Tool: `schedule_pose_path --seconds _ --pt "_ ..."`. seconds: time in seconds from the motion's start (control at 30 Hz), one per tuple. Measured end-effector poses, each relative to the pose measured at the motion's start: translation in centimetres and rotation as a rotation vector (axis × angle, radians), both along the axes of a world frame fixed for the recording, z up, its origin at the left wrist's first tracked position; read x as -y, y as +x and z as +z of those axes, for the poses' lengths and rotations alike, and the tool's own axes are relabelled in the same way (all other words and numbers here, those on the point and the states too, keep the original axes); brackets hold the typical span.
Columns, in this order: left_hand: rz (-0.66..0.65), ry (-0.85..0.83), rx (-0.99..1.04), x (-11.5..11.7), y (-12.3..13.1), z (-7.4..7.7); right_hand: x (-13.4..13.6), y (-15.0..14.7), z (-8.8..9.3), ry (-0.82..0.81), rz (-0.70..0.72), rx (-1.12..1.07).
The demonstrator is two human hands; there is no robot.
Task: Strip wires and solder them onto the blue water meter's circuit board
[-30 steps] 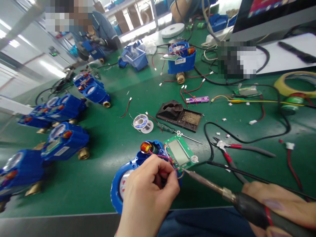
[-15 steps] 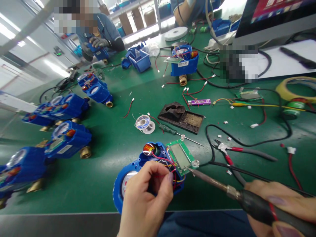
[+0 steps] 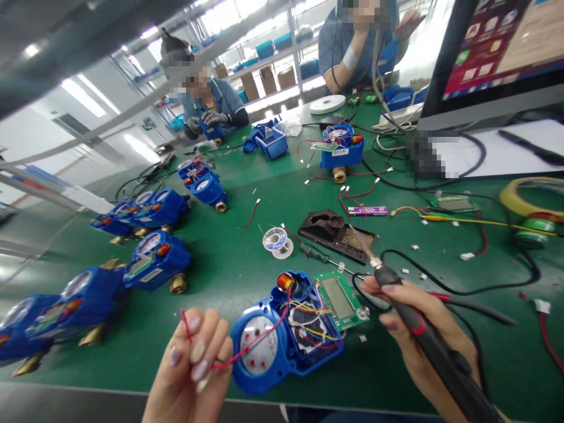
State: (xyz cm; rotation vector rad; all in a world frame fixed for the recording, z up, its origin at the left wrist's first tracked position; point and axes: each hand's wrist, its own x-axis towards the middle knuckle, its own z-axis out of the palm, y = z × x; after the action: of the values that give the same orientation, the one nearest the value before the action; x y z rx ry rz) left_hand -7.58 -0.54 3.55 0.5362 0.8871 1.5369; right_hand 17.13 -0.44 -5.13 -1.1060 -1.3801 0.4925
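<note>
My left hand (image 3: 194, 352) is closed, pinching a red wire (image 3: 240, 356) that runs to the open blue water meter (image 3: 259, 379). Out of the meter's housing come several coloured wires leading to a green circuit board (image 3: 328, 286) with a grey display. An amber-topped battery (image 3: 286, 282) sits at the housing's upper edge. Wrapped round a soldering iron (image 3: 408, 305), my right hand (image 3: 434, 329) is to the right of the board. The iron's tip points up and away, over the tray of the black soldering stand (image 3: 319, 226); contact with it cannot be made out.
Beyond the meter lie a solder spool (image 3: 277, 239) and a screwdriver (image 3: 315, 252). Several other blue meters (image 3: 156, 261) stand at left. Pliers (image 3: 476, 308), black cables and a tape roll (image 3: 520, 205) are at right, near a monitor (image 3: 480, 70). Two people work across the table.
My left hand has moved left and back from the board, drawing the red wire out. The soldering iron's tip has swung up from the board to the stand. The camera view has shifted.
</note>
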Motion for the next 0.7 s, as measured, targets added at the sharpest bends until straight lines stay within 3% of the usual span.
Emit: schedule_pose_path --seconds 0.13,0.27,0.4,0.57,0.7 --pt "0.12 0.002 -0.044 -1.1 -2.4 -2.9 -1.0 -0.2 -0.6 -0.02 0.197 -0.097" --pt "0.163 0.028 -0.161 -1.3 -2.2 -6.1 -1.4 -0.8 -0.5 -0.082 0.335 -0.256" --pt "0.326 0.138 -0.283 -0.2 -0.7 -7.1 -0.7 -1.1 0.9 -0.003 0.26 -0.238" --pt "0.651 0.192 -0.533 1.4 2.4 -7.6 0.9 -2.2 2.7 0.089 0.14 0.046" --pt "0.817 0.221 -0.671 2.3 6.5 -8.3 1.5 -2.4 2.7 0.105 -0.089 0.253"
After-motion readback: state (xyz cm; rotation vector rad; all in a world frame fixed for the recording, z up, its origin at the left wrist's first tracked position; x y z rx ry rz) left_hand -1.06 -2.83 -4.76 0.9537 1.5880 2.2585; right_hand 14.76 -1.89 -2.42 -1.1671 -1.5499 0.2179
